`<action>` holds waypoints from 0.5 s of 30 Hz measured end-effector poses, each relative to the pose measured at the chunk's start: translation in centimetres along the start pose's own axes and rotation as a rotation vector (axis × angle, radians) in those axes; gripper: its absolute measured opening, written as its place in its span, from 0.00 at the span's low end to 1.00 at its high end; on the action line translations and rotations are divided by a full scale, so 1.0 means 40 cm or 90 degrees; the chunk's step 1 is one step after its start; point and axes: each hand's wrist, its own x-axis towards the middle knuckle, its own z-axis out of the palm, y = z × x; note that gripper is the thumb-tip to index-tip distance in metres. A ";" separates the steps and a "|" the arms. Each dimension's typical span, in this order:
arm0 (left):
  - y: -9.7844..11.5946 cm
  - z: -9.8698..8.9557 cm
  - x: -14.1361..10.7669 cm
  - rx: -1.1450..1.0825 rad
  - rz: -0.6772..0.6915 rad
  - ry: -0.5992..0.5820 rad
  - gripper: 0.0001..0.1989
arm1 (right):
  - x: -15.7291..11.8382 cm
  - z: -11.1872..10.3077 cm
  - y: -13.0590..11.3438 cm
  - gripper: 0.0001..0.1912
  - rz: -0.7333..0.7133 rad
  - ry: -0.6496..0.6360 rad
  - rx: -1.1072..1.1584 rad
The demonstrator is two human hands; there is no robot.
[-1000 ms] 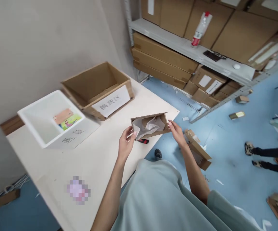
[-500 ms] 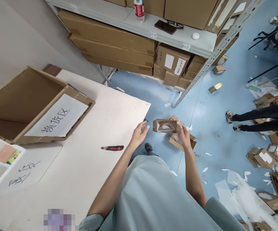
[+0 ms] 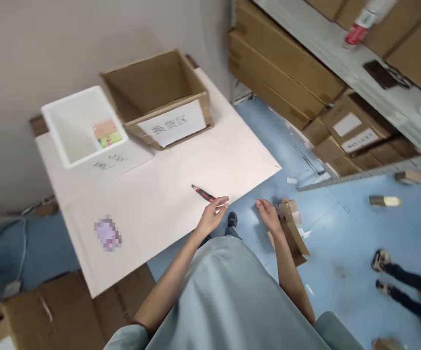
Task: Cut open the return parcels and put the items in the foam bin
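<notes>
My left hand (image 3: 213, 215) hovers by the front edge of the white table (image 3: 166, 194), its fingers apart and holding nothing. Close beside its fingertips lies a red and black utility knife (image 3: 203, 193) on the tabletop. My right hand (image 3: 268, 214) is off the table's edge, above the blue floor, with loosely bent fingers and nothing in them. Beneath and beside it stands an open cardboard box (image 3: 293, 233), partly hidden by the hand and forearm. A pixelated purple item (image 3: 107, 234) lies on the left part of the table.
At the table's back are a white bin (image 3: 70, 131) holding colourful packets and a labelled cardboard box (image 3: 159, 92). A metal shelf (image 3: 345, 53) bearing boxes and a bottle rises at the upper right. A person's legs (image 3: 411, 287) show at the right.
The view has swung left towards the table. My right hand has let go of the small open carton, which now rests at the cardboard box below. My left hand appears closer to the knife.
</notes>
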 end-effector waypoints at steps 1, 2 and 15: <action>-0.014 -0.033 -0.030 -0.022 -0.003 0.036 0.25 | 0.012 0.037 -0.032 0.38 -0.011 -0.043 -0.009; -0.029 -0.067 -0.063 -0.042 -0.006 0.073 0.25 | 0.019 0.078 -0.066 0.38 -0.021 -0.084 -0.014; -0.377 -0.457 -0.746 -0.279 -0.023 0.552 0.23 | -0.340 0.820 -0.352 0.32 -0.203 -0.578 -0.167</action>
